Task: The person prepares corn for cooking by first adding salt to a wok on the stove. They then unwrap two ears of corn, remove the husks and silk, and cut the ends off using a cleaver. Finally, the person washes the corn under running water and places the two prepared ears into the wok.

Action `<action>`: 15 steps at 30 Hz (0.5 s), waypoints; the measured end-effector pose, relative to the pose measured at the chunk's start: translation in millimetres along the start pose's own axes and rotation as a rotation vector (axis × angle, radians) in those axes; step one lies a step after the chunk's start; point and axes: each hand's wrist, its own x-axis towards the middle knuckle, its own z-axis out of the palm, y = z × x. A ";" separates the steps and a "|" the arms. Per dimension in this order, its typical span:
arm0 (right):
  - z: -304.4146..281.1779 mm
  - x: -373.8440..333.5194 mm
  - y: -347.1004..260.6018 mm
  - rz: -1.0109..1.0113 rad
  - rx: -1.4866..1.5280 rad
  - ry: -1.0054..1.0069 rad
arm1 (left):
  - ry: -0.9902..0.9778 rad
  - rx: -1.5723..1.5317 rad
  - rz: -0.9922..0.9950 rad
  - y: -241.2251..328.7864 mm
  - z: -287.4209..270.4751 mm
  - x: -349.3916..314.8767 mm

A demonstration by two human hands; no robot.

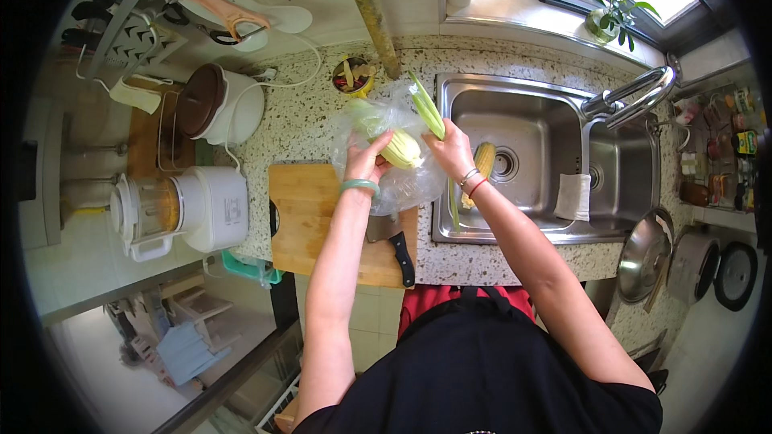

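Note:
My left hand (367,161) is wrapped round an ear of corn (402,150) in pale green inner husk, its blunt end pointing right. My right hand (452,151) is closed on a green strip of corn husk (426,106) that sticks up past my fingers, apart from the ear. Beneath both hands a clear plastic bag (406,193) spreads over the counter, with more pale green husk at its far left. A bare yellow corn cob (485,157) lies in the left part of the sink (547,92), partly behind my right wrist.
A wooden cutting board (301,201) at the front left carries a black-handled cleaver (402,257), its blade partly under the bag. Beyond the bag stands a small bowl of scraps (354,76). A cloth (572,197) hangs over the sink divider; a faucet (635,96) reaches over the sink.

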 end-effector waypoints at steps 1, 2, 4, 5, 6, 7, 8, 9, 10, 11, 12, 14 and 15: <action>0.6 -0.6 -0.1 -0.026 -0.024 -0.003 | -0.004 -0.010 0.018 1.1 0.5 -3.2; 0.6 -1.1 0.1 -0.029 -0.003 -0.006 | -0.009 -0.020 0.035 2.2 1.5 -6.2; 1.3 -3.3 -4.8 -0.037 0.044 -0.017 | -0.023 -0.061 0.020 2.8 -4.1 -6.2; 1.4 -3.5 -7.4 -0.057 0.029 -0.026 | -0.035 -0.092 -0.014 0.5 -11.8 -0.3; 0.2 -3.7 -11.2 -0.074 0.013 -0.033 | -0.050 -0.124 -0.052 1.3 -15.0 1.6; -1.3 -4.1 -14.9 -0.092 -0.002 -0.039 | -0.039 -0.175 -0.089 1.4 -18.5 2.4; -3.4 -5.1 -18.3 -0.092 0.003 -0.067 | -0.028 -0.226 -0.126 1.3 -21.8 3.1; -6.6 -7.3 -23.7 -0.092 0.007 -0.096 | -0.017 -0.278 -0.165 2.1 -22.0 1.5; -8.6 -8.8 -27.1 -0.091 0.011 -0.125 | 0.001 -0.271 -0.133 1.7 -21.0 0.1; -9.4 -9.1 -27.8 -0.096 -0.040 -0.109 | 0.018 -0.264 -0.101 0.6 -19.2 -1.2; -11.0 -9.2 -28.5 -0.102 -0.091 -0.093 | 0.035 -0.257 -0.067 0.4 -16.7 -2.8; -13.6 -10.8 -29.2 -0.125 -0.138 -0.084 | 0.045 -0.168 0.080 -1.5 -14.1 -1.8; -14.9 -12.7 -29.4 -0.142 -0.135 -0.091 | 0.050 -0.122 0.154 -0.1 -11.6 -2.5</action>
